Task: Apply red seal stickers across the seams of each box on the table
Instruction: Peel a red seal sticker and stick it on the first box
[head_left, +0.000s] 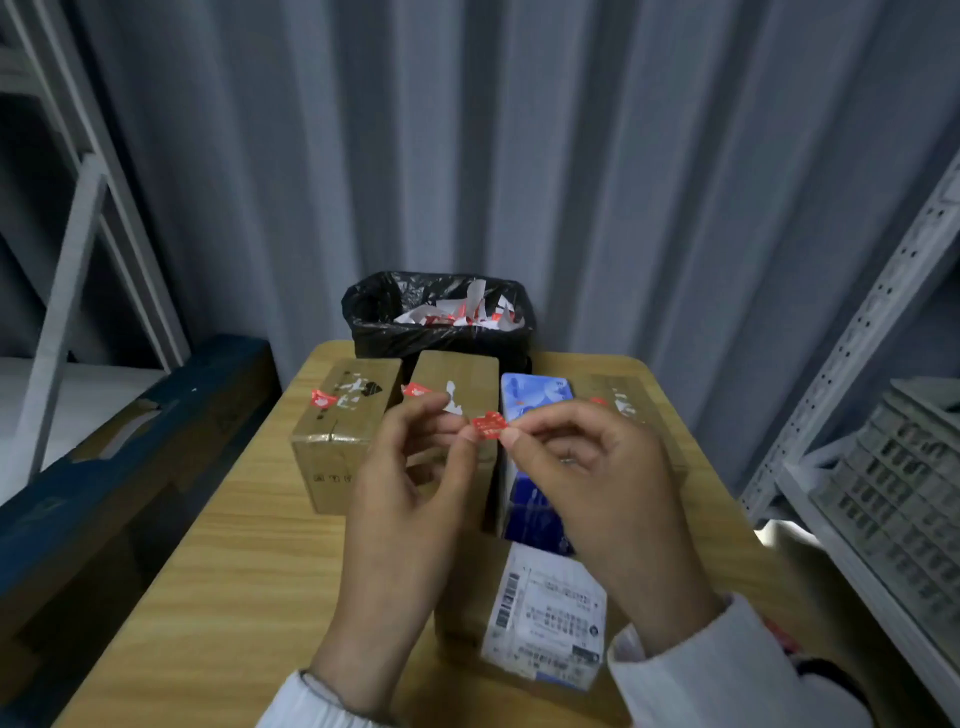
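Both hands are raised over the middle of the wooden table (244, 551). My left hand (410, 483) and my right hand (587, 467) pinch one small red seal sticker (488, 425) between their fingertips. Behind them stands a row of boxes: a brown box (337, 431) at the left with a red sticker (323, 400) on top, a second brown box (457, 379) with a red sticker (415, 389), a blue box (535, 397), and a brown box (623, 400) mostly hidden by my right hand. A box with a white shipping label (550, 613) lies nearest to me.
A bin lined with a black bag (436, 317) holds white and red backing scraps behind the table. A grey curtain hangs behind it. Metal shelving (852, 322) with a grey crate (904, 488) stands at the right, and a dark blue frame (130, 431) at the left.
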